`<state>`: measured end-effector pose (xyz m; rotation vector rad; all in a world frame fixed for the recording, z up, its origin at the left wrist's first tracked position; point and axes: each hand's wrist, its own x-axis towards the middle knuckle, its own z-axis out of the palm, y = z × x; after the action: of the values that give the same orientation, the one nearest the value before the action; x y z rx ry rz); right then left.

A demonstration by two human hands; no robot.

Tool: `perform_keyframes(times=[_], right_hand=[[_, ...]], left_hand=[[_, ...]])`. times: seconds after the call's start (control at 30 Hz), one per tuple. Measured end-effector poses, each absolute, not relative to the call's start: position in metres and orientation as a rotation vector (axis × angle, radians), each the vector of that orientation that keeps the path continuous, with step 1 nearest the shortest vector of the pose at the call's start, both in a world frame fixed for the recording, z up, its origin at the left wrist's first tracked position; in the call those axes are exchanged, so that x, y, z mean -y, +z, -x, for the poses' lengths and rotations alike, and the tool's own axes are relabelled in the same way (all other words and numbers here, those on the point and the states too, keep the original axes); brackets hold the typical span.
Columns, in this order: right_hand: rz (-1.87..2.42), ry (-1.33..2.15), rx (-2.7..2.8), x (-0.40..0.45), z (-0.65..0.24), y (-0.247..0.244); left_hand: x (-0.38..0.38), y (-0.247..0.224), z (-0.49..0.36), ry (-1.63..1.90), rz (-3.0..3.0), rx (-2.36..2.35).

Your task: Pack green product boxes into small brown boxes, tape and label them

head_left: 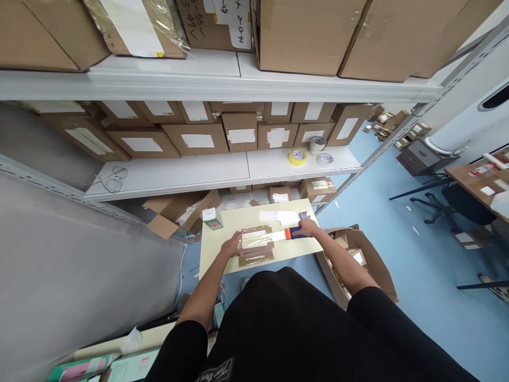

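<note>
With the taped cardboard package [255, 242] taken as the dial's centre, green and pink boxes [85, 367] are seen low at eight o'clock. The package is laid on a pale yellow counter [230, 220], on which a small white-and-green box [212, 218] is stood at ten, white paper [278, 216] is spread at one and a dark phone-like object [304, 215] is placed at two. At three, an open carton [379, 265] with small parcels [358, 258] inside is set on the blue floor [369, 196]. Beyond, at twelve, a white shelf [178, 171] is lined with labelled boxes [196, 139]; a yellow tape roll [297, 161] and two paler rolls [317, 150] are kept on it at one. Farther off, between two and three, a brown counter [463, 175] is seen with a dark chair [473, 207].

The package's nine-o'clock edge is touched by the left grip [231, 246]; how far it is closed cannot be told. Just short of three, an orange-and-blue tape dispenser [294, 233] is clasped in the right grip [307, 228], and a clear tape strip [279, 235] is stretched between it and the package.
</note>
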<state>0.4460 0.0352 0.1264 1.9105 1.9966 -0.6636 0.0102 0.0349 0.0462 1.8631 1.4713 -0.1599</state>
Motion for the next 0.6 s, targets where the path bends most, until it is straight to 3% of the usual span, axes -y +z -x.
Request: perform_keyframes(times=[0.27,0.6], right_hand=[[-1.889,-0.671,-1.992,-0.035,-0.447,0.125],[-1.898,-0.669,-1.973,-0.028,-0.441,0.120]], left_hand=[[-0.037,0.056,-0.034,-0.380,-1.925,-1.615],[-0.035,0.055,-0.069,-0.405,-2.004,-1.569]])
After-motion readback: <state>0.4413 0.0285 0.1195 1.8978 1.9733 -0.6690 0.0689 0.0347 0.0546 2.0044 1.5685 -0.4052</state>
